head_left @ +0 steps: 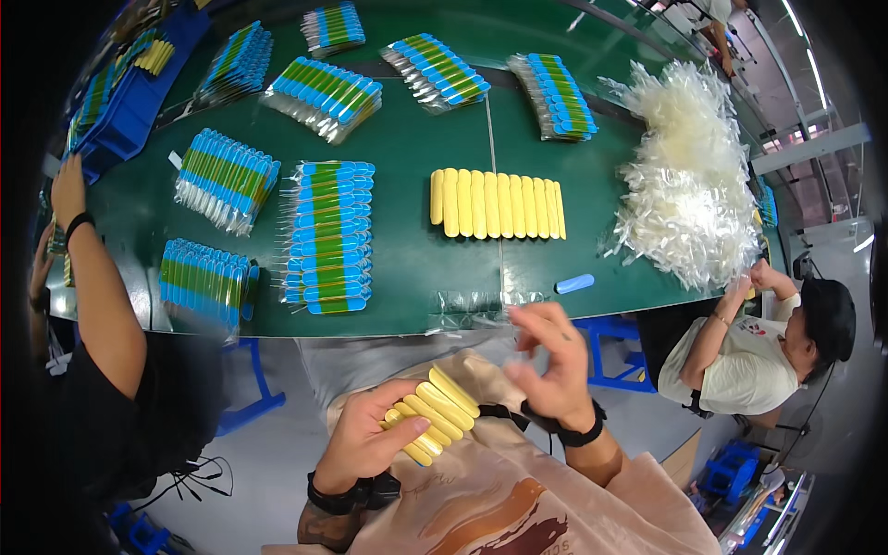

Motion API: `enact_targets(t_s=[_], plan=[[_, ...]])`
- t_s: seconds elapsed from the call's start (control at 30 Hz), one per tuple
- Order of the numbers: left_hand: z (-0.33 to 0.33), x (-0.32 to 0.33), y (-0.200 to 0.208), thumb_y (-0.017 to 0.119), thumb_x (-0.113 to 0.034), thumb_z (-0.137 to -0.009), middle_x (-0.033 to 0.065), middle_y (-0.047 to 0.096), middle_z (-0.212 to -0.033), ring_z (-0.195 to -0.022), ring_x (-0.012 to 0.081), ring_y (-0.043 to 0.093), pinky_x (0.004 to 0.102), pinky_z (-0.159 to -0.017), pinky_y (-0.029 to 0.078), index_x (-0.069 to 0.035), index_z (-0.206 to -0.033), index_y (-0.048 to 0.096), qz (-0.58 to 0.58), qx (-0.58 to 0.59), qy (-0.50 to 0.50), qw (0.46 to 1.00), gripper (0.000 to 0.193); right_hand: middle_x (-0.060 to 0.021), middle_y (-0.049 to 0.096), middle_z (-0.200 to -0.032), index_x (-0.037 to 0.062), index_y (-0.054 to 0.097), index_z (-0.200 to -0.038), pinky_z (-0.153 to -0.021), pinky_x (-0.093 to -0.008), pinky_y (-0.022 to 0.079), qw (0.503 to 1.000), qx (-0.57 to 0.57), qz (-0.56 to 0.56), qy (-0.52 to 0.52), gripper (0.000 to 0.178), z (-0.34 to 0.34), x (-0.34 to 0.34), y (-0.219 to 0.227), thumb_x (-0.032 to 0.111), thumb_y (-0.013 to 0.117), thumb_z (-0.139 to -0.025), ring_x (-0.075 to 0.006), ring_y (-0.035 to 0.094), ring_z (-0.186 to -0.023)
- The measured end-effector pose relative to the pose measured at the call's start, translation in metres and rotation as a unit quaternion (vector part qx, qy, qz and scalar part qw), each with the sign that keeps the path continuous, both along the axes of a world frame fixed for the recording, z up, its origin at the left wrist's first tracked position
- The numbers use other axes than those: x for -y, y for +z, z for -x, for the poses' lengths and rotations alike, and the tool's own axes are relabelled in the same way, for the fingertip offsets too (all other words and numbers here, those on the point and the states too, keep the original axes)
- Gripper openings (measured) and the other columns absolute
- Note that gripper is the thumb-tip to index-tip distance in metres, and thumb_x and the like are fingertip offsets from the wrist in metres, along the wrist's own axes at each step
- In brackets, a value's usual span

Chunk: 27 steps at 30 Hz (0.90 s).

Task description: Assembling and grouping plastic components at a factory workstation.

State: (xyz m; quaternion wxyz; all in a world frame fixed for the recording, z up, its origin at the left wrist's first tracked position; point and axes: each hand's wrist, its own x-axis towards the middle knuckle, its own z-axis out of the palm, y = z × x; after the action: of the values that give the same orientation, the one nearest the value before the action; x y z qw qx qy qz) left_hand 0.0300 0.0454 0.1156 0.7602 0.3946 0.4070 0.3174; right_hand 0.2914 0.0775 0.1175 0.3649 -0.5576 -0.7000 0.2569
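Note:
My left hand [370,430] is closed round a small fanned stack of yellow nail files [435,412], its thumb lying across them in front of my apron. My right hand [555,356] is raised to the right of that stack, just off the table edge. Its thumb and fingers are apart and slightly blurred, and I see nothing plainly held. Close to its fingertips, several clear plastic sleeves [453,310] lie along the table edge. A single blue nail file [575,283] rests beyond the hand. Farther back, a row of yellow nail files [495,203] lies side by side.
Stacks of sleeved blue-and-green files [328,236] cover the left and back of the green table [407,129]. A heap of clear sleeves [689,176] stands at the right. A blue bin [139,111] is at far left. Co-workers sit on both sides, one arm [102,268] reaching in.

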Motion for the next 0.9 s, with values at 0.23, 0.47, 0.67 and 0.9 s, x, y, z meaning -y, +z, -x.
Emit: enact_targets(t_s=[0.23,0.47,0.67,0.9], plan=[[0.012,-0.003,0.004,0.068,-0.004,-0.089,0.0112,0.074,-0.101,-0.089,0.0135,0.071,0.0266,-0.078,0.054,0.003,-0.120,0.065,-0.095,-0.070,-0.064,0.991,0.032,-0.0055,0.069,-0.101,-0.0018,0.064,-0.120,-0.076,-0.0238,0.051,0.779,-0.394,0.437,0.218,0.030,0.026,-0.001,0.002,0.003,0.069,-0.090,-0.0074,0.062,-0.085],[0.012,-0.013,0.002,0.074,-0.010,-0.084,0.0144,0.071,-0.084,-0.079,0.0275,0.069,0.0365,-0.089,0.050,0.000,-0.102,0.069,-0.215,-0.157,-0.073,0.961,0.021,-0.0026,0.070,-0.091,-0.0015,0.064,-0.107,-0.066,-0.0212,0.050,0.835,-0.345,0.388,0.183,0.016,0.041,0.005,0.010,-0.001,0.065,-0.092,-0.0036,0.062,-0.078],[-0.007,-0.015,0.004,0.075,-0.007,-0.080,0.0104,0.066,-0.075,-0.077,0.0223,0.063,0.0331,-0.076,0.048,0.000,-0.084,0.068,-0.209,-0.169,-0.011,0.963,0.011,-0.0027,0.071,-0.090,-0.0012,0.064,-0.108,-0.065,-0.0206,0.050,0.841,-0.367,0.346,0.195,0.016,0.047,0.007,-0.001,-0.002,0.064,-0.092,-0.0032,0.062,-0.077],[-0.008,-0.017,0.008,0.074,-0.011,-0.083,0.0076,0.063,-0.060,-0.056,0.0264,0.061,0.0363,-0.078,0.050,-0.004,-0.077,0.068,-0.258,-0.218,0.007,0.941,0.011,-0.0021,0.071,-0.085,-0.0024,0.066,-0.104,-0.064,-0.0206,0.050,0.848,-0.354,0.352,0.174,0.011,0.049,0.007,-0.004,0.000,0.065,-0.093,-0.0026,0.061,-0.074]])
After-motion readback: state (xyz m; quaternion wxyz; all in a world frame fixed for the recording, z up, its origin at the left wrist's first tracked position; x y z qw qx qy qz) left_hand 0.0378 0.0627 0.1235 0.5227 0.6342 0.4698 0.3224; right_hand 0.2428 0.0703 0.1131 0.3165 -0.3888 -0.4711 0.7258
